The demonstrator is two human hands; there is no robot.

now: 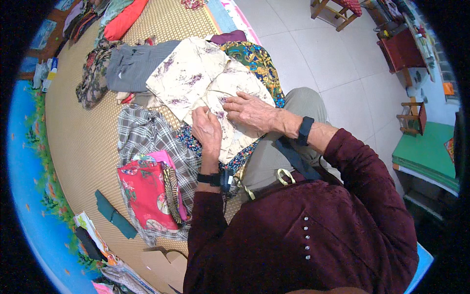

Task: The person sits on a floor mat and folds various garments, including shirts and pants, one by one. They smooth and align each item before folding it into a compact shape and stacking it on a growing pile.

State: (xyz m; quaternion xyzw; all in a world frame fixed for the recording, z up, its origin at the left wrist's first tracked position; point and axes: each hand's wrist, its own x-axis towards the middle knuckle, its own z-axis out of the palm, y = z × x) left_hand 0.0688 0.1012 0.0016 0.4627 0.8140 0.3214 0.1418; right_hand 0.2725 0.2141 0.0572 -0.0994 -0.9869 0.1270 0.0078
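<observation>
A cream cloth garment (191, 75) with purple floral print lies spread before me, its surface creased. My right hand (249, 110) rests palm down on it, fingers slightly apart. Close by on the left, my left hand (206, 126) touches the garment's near edge with curled fingers; whether it pinches the fabric is hidden. Under the garment show a dark blue floral cloth (189, 139) and a green and gold patterned cloth (253, 55). A grey ribbed garment (137, 66) lies beyond it on the left.
Left of my hands, a plaid shirt (137, 126) lies under a folded red floral cloth (147, 194). A dark green strip (115, 215) lies on the woven mat (69, 147). A cardboard piece (163, 266) is near my left elbow. Tiled floor (308, 47) and a wooden stool (337, 13) are to the right.
</observation>
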